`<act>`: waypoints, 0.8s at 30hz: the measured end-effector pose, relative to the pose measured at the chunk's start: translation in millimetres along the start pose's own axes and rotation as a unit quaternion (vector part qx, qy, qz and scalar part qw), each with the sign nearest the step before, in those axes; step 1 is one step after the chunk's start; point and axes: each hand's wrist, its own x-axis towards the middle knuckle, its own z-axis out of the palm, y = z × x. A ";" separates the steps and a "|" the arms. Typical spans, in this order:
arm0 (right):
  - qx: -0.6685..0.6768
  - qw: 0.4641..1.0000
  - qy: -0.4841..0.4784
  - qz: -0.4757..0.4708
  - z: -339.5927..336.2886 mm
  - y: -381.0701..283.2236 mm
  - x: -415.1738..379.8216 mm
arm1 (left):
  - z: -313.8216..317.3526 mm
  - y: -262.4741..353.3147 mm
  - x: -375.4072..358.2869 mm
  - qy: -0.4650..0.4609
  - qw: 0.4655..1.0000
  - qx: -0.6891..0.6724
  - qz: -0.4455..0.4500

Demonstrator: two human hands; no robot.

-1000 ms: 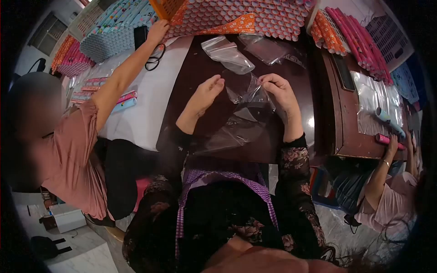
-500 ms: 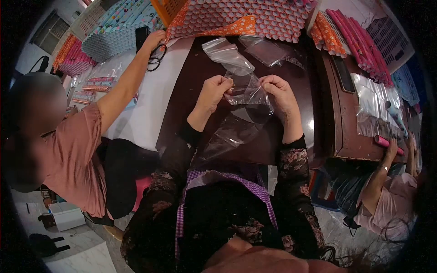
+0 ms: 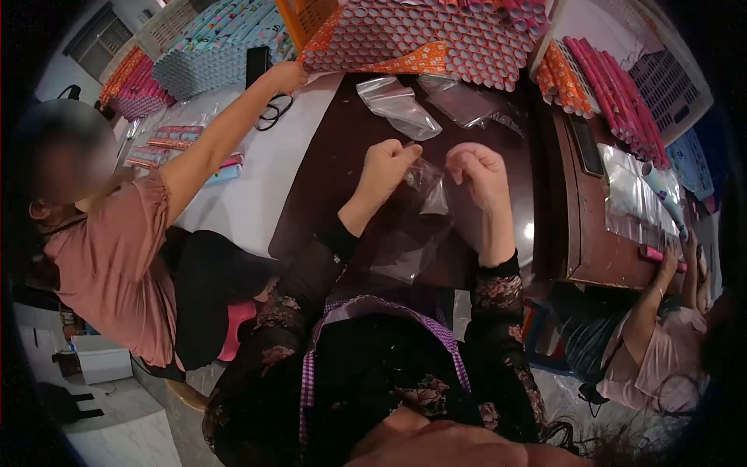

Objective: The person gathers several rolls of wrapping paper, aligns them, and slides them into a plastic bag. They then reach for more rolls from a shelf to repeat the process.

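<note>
A clear plastic bag (image 3: pixel 424 245) hangs crumpled over the dark tabletop (image 3: pixel 311 198) in front of me. My left hand (image 3: pixel 387 173) is closed in a pinch on the bag's upper edge. To the right of the bag, my right hand (image 3: pixel 480 173) is raised with its fingers curled in. The bag's edge is close by, but whether those fingers hold any of it cannot be made out. Beyond my hands lie more clear bags, one bundle (image 3: pixel 398 107) near the middle and another flat bag (image 3: pixel 459 101) to its right.
Stacked orange-patterned rolls (image 3: pixel 420 39) line the far side. Blue rolls (image 3: pixel 222 58) stand at far left, pink rolls (image 3: pixel 615 93) at right. A co-worker's arm (image 3: pixel 210 140) reaches across white paper (image 3: pixel 257 179). Another person's hands (image 3: pixel 673 257) handle a pink roll; a phone (image 3: pixel 585 146) lies nearby.
Both hands were stretching the bag between them; now my right hand is apart from its former grip, and the bag hangs from my left. The view has shifted slightly.
</note>
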 end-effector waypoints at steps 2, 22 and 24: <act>-0.095 0.993 -0.025 0.061 24.6 -6.8 -5.3 | 9.6 0.3 -5.6 0.002 1.000 -0.008 -0.001; -0.386 0.922 -0.007 -0.016 82.8 -13.1 -30.6 | -23.2 34.5 -57.7 -0.064 0.996 0.054 0.023; -0.436 0.900 0.031 0.007 94.2 -21.3 -33.9 | -25.2 40.8 -65.9 -0.057 0.996 0.063 0.028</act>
